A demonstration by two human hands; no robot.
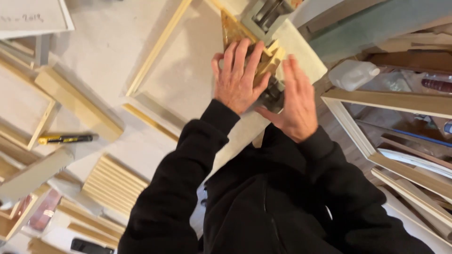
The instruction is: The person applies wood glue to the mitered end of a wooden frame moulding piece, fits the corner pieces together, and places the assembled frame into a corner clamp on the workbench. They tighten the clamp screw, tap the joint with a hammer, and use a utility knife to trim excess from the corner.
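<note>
- Your left hand (238, 77) lies flat, fingers spread, pressing down on the corner of the frame (263, 59) — it grips nothing.
- Your right hand (296, 101) is open, fingers straight, its thumb against the dark clamp (273, 94) just beside the corner; it holds nothing.
- The frame sits on the table (108, 42), its pale rails running away to the left, the corner at the table's far edge under a grey machine (266, 16).
- A yellow-and-black pen (66, 138) lies well apart on the left, near a stack of mouldings (113, 181).
- A white plastic bottle (353, 74) stands to the right.
</note>
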